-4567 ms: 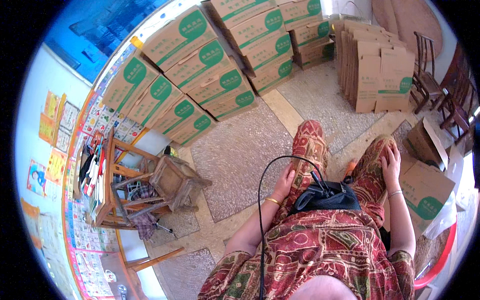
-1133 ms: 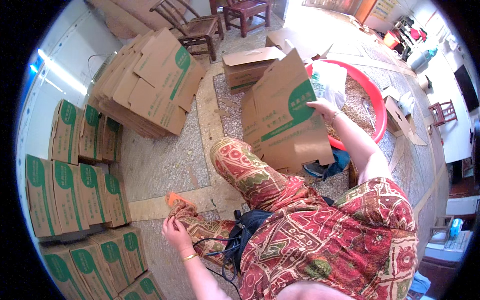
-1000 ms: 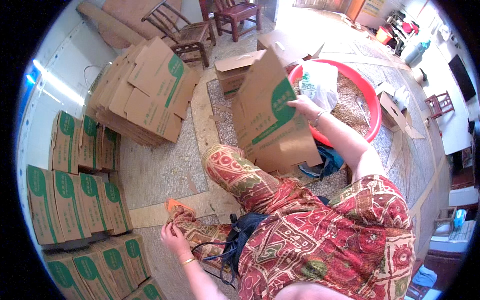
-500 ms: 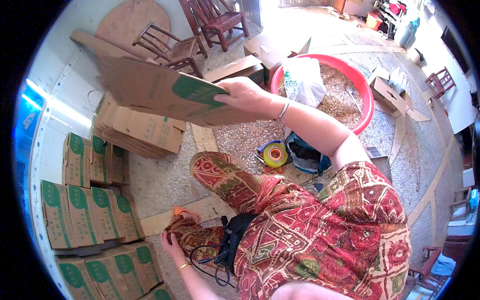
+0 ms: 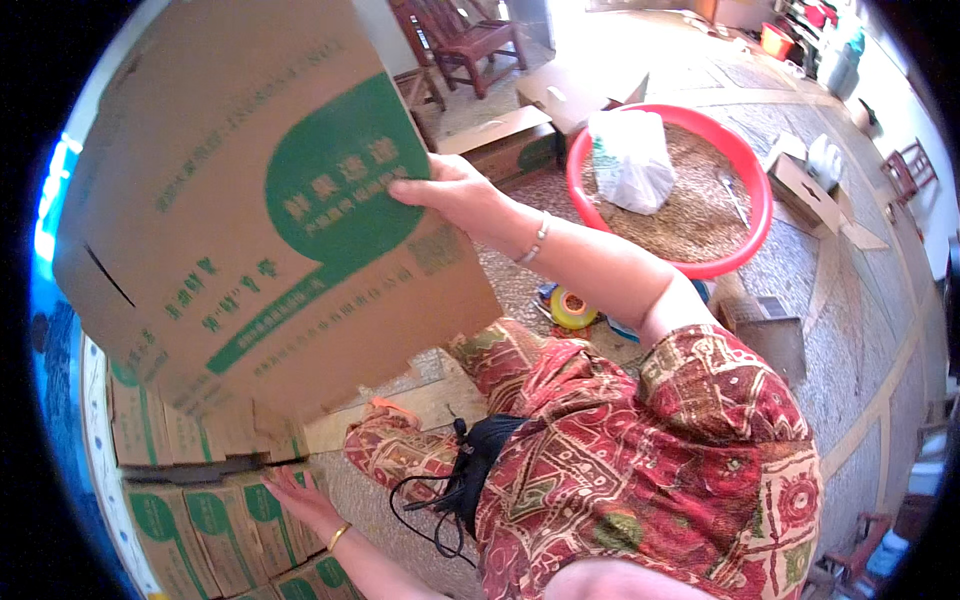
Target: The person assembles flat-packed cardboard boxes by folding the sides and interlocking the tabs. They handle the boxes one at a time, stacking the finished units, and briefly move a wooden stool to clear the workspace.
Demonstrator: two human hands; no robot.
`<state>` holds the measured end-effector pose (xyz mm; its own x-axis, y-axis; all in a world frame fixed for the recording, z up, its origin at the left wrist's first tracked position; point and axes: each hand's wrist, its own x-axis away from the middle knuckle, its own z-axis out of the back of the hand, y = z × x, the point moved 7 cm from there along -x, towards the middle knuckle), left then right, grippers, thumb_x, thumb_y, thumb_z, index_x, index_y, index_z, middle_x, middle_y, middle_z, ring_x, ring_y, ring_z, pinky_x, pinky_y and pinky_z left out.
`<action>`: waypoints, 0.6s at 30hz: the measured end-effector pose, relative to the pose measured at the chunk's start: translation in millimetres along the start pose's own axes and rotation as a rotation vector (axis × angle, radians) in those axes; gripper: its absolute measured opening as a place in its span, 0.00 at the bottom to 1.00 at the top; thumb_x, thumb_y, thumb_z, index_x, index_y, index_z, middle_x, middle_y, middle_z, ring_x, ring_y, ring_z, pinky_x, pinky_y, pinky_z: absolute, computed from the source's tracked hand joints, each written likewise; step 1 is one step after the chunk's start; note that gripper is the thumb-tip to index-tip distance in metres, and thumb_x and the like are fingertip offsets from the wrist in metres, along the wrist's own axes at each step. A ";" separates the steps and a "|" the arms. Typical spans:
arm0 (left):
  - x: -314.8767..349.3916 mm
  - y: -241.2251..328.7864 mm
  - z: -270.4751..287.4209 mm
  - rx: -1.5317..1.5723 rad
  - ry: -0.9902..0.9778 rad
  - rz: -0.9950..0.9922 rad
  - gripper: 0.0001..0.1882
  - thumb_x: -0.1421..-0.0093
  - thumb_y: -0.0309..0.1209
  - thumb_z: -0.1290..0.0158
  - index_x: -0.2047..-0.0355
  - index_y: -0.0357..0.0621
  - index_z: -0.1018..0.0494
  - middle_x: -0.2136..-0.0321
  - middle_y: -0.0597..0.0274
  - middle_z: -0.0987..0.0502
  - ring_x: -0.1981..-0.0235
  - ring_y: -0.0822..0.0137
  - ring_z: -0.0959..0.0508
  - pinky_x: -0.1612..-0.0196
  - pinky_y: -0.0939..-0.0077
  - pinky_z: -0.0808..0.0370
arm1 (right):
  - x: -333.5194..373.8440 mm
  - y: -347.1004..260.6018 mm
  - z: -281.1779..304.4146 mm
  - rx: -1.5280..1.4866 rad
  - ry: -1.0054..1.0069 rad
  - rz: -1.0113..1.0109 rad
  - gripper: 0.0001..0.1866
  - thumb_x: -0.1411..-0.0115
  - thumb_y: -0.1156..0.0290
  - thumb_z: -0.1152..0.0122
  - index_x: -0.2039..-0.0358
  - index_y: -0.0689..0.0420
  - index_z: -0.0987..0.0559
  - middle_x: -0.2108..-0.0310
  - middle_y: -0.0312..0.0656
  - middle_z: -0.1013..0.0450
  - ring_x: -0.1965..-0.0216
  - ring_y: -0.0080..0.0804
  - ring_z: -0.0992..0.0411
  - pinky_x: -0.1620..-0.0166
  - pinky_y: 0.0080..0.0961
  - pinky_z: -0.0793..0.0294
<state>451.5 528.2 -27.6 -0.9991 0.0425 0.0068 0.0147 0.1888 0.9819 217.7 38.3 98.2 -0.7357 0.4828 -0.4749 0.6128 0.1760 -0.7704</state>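
My right hand (image 5: 455, 200) grips a large flattened cardboard carton (image 5: 200, 240) by its edge, the thumb on its green printed patch. The carton is tilted, with its broad printed face toward me. It hides much of the left side of the view. Lower down, my left hand (image 5: 300, 498) has its fingers stretched out beside a row of upright brown-and-green cartons (image 5: 215, 530). Whether its fingertips touch them I cannot tell. Another row of cartons (image 5: 185, 425) stands behind, partly covered by the flattened one.
A red tub (image 5: 765, 215) of brown loose material holds a white plastic bag (image 5: 632, 165). A roll of yellow tape (image 5: 572, 308) lies near my knee. Open cartons (image 5: 505, 145) stand beyond, with a wooden chair (image 5: 470, 45) behind. A grey container (image 5: 770, 335) sits to the right.
My right hand has swung the flattened carton nearer and turned its printed face toward me. My left hand has moved from my lower leg down and left to the upright cartons.
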 end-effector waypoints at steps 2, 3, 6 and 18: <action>-2.9 15.2 9.6 0.183 0.037 -0.029 0.37 0.37 0.55 0.55 0.34 0.53 0.49 0.36 0.59 0.43 0.36 0.60 0.41 0.37 0.53 0.45 | 9.5 25.0 1.9 -0.054 0.034 -0.186 0.23 0.39 0.70 0.42 0.45 0.63 0.30 0.49 0.40 0.28 0.51 0.25 0.30 0.47 0.25 0.31; -2.0 20.3 7.7 0.293 -0.051 -0.031 0.36 0.37 0.55 0.53 0.34 0.53 0.48 0.37 0.60 0.40 0.38 0.60 0.38 0.39 0.56 0.41 | 13.4 34.6 5.5 0.010 0.075 -0.250 0.22 0.39 0.69 0.42 0.46 0.64 0.29 0.50 0.41 0.28 0.52 0.27 0.29 0.48 0.26 0.29; -3.8 34.7 29.6 0.425 0.103 -0.046 0.34 0.38 0.52 0.50 0.37 0.49 0.42 0.42 0.62 0.33 0.43 0.62 0.32 0.42 0.66 0.34 | 16.9 47.8 -4.4 -0.347 -0.048 -0.226 0.21 0.39 0.68 0.43 0.48 0.66 0.29 0.53 0.45 0.26 0.56 0.32 0.25 0.50 0.30 0.25; 40.4 63.6 6.3 0.566 -0.053 -0.098 0.31 0.36 0.51 0.53 0.40 0.45 0.39 0.43 0.61 0.33 0.43 0.60 0.33 0.41 0.60 0.35 | 35.2 127.6 33.5 -0.297 0.267 -0.587 0.19 0.35 0.61 0.47 0.50 0.62 0.28 0.54 0.44 0.25 0.56 0.31 0.25 0.51 0.27 0.25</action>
<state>412.4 548.1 33.9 -0.9937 0.0447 -0.1023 -0.0435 0.6890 0.7235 260.3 49.1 -31.1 -0.8962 0.4233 0.1327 0.2174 0.6797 -0.7005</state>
